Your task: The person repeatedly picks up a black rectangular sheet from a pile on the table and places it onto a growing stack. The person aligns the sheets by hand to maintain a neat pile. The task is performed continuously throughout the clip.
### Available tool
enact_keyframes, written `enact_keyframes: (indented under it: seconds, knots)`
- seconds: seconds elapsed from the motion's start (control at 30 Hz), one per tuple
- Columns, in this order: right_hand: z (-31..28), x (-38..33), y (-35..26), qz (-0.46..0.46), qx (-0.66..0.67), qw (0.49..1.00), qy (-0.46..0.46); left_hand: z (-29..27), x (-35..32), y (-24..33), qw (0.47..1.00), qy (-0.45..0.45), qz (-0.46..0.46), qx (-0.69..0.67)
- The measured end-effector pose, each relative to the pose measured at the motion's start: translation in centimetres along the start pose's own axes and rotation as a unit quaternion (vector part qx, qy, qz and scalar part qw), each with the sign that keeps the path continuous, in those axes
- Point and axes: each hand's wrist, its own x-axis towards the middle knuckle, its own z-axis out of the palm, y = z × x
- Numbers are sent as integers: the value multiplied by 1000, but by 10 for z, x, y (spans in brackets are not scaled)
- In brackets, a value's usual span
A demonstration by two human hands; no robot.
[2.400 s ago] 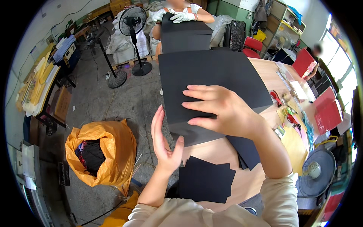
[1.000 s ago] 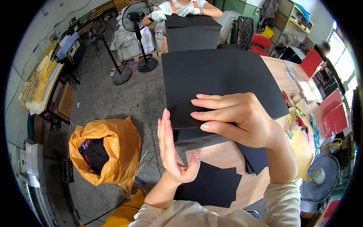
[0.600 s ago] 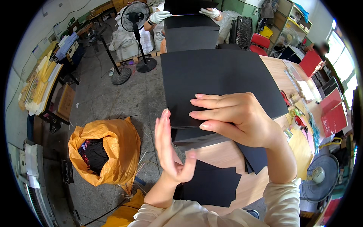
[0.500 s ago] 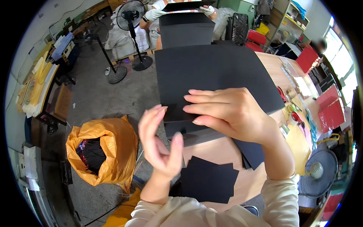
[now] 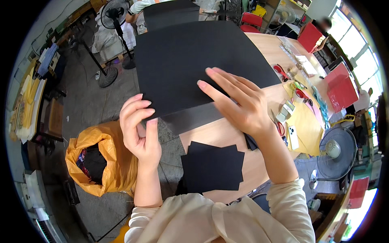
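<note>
A large black sheet point(image 5: 194, 52) forms the flat top of a black box or stack, with its side point(image 5: 194, 117) facing me; I cannot tell which it is. My left hand point(image 5: 139, 129) is at its near left corner, fingers curved and thumb apart, nothing plainly gripped. Over the near part of the top, my right hand point(image 5: 239, 97) is stretched out with its fingers together and straight, touching or just above the surface. Nearer to me lie several loose black card pieces point(image 5: 212, 168) with stepped corners, overlapping on the wooden table point(image 5: 259, 162).
An orange sack point(image 5: 117, 158) with dark material stands on the floor at left. Scissors point(image 5: 279, 127), tape rolls, a white phone point(image 5: 293, 137) and papers lie at right, near a fan point(image 5: 334, 150). Across the table, a gloved hand point(image 5: 139, 7) of another person is beside black boards point(image 5: 172, 14).
My view has shifted, so the scene sits further left and higher. My hands have moved apart: the left is at the corner, and the right is turned with its fingers pointing away.
</note>
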Motion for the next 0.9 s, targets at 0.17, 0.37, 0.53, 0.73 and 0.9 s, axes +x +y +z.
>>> enact_keyframes:
  seconds: [0.17, 0.37, 0.53, 0.73, 0.9]
  knots:
    - [-47, -40, -66, 9, -62, 998, 18, -24, -62, 36, 997, 43, 45, -38]
    - [-38, -232, -204, 125, 47, 973, -186, -53, -244, 15, 887, 92, -444, -90]
    - [-3, -373, -269, 174, 180, 914, -319, -58, -371, -30, 652, -84, -744, -122]
    - [-9, -361, -223, 575, 68, 809, -96, -30, -377, -60, 664, -214, -706, -120]
    - [20, -427, -179, 898, 202, 389, 41, -14, -371, -77, 656, -310, -687, -24]
